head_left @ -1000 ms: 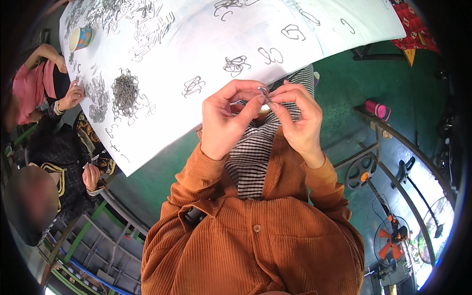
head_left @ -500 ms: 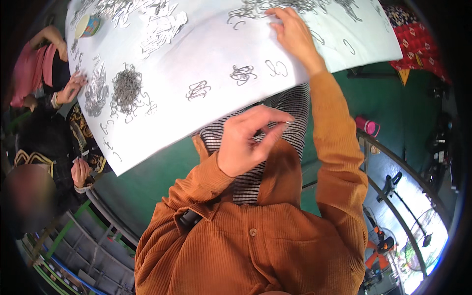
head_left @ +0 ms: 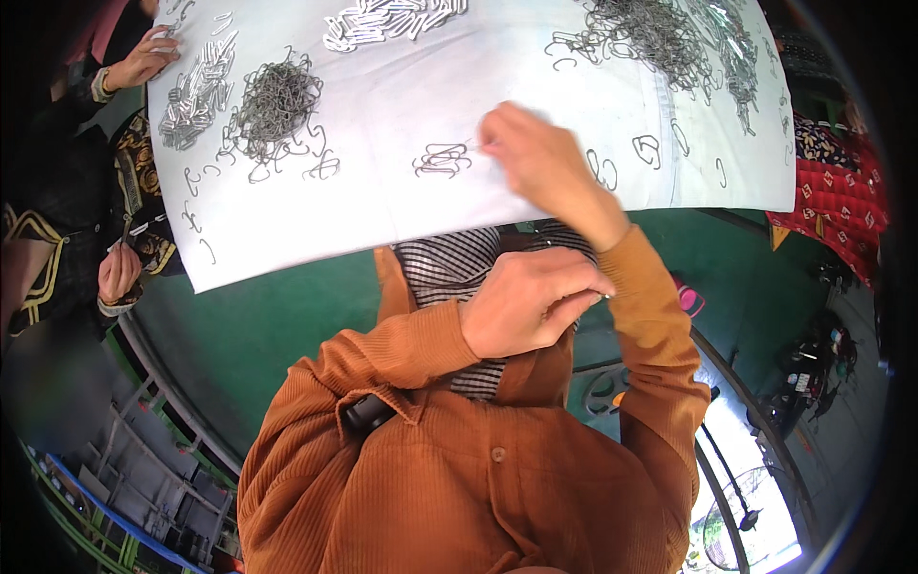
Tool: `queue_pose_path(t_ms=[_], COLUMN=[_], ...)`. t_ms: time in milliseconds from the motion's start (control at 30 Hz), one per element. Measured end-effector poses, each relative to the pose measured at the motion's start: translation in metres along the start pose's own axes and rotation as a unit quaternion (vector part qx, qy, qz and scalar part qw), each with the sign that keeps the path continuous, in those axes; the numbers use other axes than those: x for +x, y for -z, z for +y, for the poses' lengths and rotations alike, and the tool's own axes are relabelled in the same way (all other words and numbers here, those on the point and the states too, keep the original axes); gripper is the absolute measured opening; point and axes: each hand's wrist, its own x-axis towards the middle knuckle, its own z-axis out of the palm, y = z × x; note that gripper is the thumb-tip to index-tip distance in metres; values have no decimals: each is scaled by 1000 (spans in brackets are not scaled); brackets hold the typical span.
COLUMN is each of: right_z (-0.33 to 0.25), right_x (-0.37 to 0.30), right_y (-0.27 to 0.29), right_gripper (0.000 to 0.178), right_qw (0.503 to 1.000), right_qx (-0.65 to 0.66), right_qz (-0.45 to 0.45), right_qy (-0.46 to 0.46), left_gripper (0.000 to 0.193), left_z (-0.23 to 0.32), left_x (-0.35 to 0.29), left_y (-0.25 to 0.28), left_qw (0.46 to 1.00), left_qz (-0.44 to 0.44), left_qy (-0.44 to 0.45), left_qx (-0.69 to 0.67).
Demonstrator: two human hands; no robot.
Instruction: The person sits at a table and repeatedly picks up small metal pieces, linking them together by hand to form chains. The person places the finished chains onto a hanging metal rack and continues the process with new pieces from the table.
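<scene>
My left hand (head_left: 534,298) hovers in front of the table's near edge, close to my right sleeve. Its thumb and forefinger pinch something tiny and shiny that I cannot make out. Over the white tabletop (head_left: 382,120), my right hand (head_left: 535,158) has its fingers curled together, slightly blurred, and what they hold, if anything, is hidden. Just left of those fingers lies a small bunch of bent dark wire hooks (head_left: 443,160). A few loose wire hooks (head_left: 602,170) rest right of my right wrist.
Large heaps of dark wire hooks (head_left: 277,100) sit at the left and far right (head_left: 650,38). Pale strip-like pieces (head_left: 392,19) form a pile at the back, silvery ones (head_left: 198,96) at the left. Another person's hand (head_left: 142,59) touches the table's left edge.
My right hand has come back from the far heap towards the table's near side, its fingers closing from spread to curled. The left hand keeps its pinch. The whole view has shifted.
</scene>
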Motion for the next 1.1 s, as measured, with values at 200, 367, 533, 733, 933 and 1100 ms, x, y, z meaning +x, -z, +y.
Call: queue_pose_path(t_ms=[200,367,533,733,933,1100], right_z=[27,77,83,82,66,80], right_x=[25,13,-3,5,11,8], right_y=[19,59,62,44,48,47], right_gripper=[26,25,18,22,28,27], right_qw=[993,960,962,965,988,971], right_qx=[-55,-170,-99,-83,-45,-102], right_qz=[102,70,113,131,60,83], right_qy=[-34,-211,-229,-211,-138,-201], left_gripper=[17,17,17,17,17,17], left_z=[-1,0,-2,1,2,3], left_x=[-5,-5,-3,-2,-4,-4], left_y=[-1,-3,-5,-8,-8,-8], left_qw=[999,999,999,998,998,998], left_qz=[10,-9,-13,-17,-17,-16], left_qy=[-21,-19,-36,-48,-38,-44], left_qx=[-30,-35,-31,-43,-48,-49])
